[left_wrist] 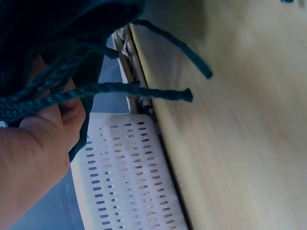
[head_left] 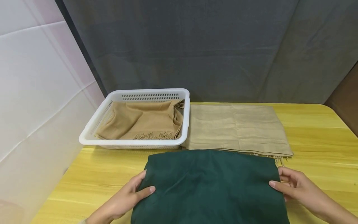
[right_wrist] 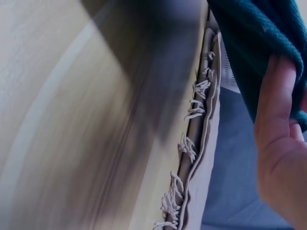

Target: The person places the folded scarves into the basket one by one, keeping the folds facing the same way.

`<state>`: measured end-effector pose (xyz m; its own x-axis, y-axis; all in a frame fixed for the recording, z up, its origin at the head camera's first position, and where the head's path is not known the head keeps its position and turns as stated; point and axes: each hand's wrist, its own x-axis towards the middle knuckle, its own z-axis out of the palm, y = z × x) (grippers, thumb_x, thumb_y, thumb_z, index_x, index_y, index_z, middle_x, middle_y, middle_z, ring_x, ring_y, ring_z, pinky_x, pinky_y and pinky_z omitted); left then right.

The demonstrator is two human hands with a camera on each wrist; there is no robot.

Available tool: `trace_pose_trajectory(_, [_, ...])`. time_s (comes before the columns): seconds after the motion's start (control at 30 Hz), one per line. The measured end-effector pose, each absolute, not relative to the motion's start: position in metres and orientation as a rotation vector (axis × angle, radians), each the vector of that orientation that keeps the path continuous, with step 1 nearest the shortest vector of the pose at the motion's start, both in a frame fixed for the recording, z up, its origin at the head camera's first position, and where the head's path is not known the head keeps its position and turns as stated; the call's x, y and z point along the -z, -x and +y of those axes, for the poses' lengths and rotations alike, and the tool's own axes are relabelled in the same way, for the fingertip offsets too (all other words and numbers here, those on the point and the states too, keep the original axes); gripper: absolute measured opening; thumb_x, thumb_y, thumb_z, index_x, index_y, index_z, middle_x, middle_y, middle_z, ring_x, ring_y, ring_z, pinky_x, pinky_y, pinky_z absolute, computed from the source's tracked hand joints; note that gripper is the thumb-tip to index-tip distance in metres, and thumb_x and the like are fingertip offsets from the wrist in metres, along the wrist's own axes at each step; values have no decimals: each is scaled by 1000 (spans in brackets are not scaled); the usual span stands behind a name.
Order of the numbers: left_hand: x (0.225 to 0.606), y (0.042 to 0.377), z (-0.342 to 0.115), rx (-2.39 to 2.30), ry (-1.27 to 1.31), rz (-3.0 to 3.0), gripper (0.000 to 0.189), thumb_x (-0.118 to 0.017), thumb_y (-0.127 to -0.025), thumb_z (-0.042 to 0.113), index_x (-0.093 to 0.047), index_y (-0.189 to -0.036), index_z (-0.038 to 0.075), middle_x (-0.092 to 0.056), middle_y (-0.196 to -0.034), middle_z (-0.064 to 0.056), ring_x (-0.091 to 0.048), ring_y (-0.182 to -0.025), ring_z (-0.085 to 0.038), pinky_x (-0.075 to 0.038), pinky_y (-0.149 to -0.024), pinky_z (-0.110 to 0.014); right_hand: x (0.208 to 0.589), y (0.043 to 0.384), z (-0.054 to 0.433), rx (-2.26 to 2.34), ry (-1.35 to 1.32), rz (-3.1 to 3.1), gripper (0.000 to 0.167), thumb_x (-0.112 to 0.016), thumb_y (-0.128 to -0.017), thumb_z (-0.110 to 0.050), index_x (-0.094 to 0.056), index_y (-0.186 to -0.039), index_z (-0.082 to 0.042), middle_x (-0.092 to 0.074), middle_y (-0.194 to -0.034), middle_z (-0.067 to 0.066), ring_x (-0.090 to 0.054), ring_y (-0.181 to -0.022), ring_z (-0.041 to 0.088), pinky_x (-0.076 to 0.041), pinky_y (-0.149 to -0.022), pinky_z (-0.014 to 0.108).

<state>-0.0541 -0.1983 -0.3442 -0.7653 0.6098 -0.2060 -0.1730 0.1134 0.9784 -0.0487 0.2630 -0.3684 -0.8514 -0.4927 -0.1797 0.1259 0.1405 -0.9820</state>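
One yellow wood-grain table (head_left: 316,130) carries the work, which looks partway along: one cloth is in the basket, one lies folded outside it, and one is in hand, not yet set down. That last, a dark green cloth with twisted tassels (head_left: 209,186), is held above the table's near side. Behind it stands one white perforated plastic basket (head_left: 134,142); beside that lies one beige fringed cloth (head_left: 237,127). One tan fringed cloth (head_left: 148,119) sits inside the basket. Two hands, left (head_left: 126,197) and right (head_left: 302,189), pinch the green cloth's opposite edges, thumbs on top, fingers curled beneath.
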Motion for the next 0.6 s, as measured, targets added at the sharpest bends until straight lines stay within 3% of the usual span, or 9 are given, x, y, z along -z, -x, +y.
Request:
trace_pose_trajectory(0.07, [343,55,-198,-1713,-435,1808,59,-47,-92,12,-13,-140,3,-22,-140,-20,-36,-121,-20,-40,-89,-26,367,48,262,1764,343,1990,19,-38,-94,-4,-32,-79,-12,-15,-60,3,-19,-47,26,-22,-44,36])
trace_pose_trajectory(0.13, [341,56,-197,-1704,-443,1824,59,-47,-92,13,-14,-140,3,-22,-141,-20,-35,-121,-18,-39,-90,-25,366,47,262,1771,333,2012,19,-39,-94,-4,-32,-79,-13,-14,-59,3,-19,-47,26,-21,-43,36])
trace_pose_trajectory(0.3, [338,57,-199,-1722,-436,1796,62,-47,-92,12,-11,-141,5,-21,-142,-19,-37,-120,-14,-39,-90,-27,362,48,262,1772,281,2046,15,-40,-94,-6,-38,-82,-14,-18,-58,6,-27,-50,26,-27,-46,37])
trace_pose_trajectory(0.47, [334,58,-202,-1758,-430,1725,63,-46,-92,10,-6,-141,5,-22,-141,-18,-42,-117,-17,-42,-89,-33,359,50,264,1749,270,2139,10,-42,-94,-7,-41,-84,-11,-20,-59,6,-31,-52,24,-30,-47,35])
trace_pose_trajectory(0.6, [332,58,-203,-1773,-440,1720,63,-45,-93,9,-6,-141,5,-24,-140,-16,-44,-115,-18,-42,-87,-35,356,51,265,1730,249,2192,4,-44,-93,-8,-48,-92,-9,-35,-61,0,-45,-58,15,-40,-52,32])
